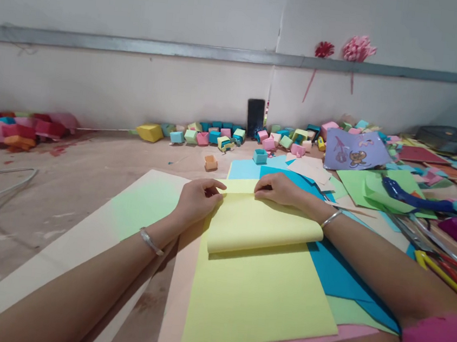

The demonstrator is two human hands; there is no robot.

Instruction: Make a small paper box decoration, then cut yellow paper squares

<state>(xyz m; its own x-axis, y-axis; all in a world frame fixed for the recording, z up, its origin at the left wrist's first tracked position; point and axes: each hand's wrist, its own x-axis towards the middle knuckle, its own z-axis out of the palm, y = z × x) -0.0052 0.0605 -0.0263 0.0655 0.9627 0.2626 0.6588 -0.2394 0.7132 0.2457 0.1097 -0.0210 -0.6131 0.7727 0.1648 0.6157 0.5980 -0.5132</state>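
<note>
A yellow sheet of paper (pixel 264 223) is folded over on itself, its near side a loose rounded curl. My left hand (pixel 201 201) pinches the sheet at its far left corner, thumb and forefinger close together. At the far right corner, my right hand (pixel 278 188) is closed on the same sheet with curled fingers. Another yellow area of paper (pixel 256 299) lies flat beneath the curl; I cannot tell whether it is a separate sheet. Blue paper (pixel 340 270) sticks out under my right forearm, and a white and pale green sheet (pixel 143 205) lies under my left arm.
Several small coloured paper boxes (pixel 213 137) line the wall, with a dark phone (pixel 255 118) upright among them. An orange paper box (pixel 210 162) sits nearer. To the right are scissors (pixel 420 251), a blue-handled tool (pixel 413 198) and paper scraps. A white cable (pixel 3 172) lies left.
</note>
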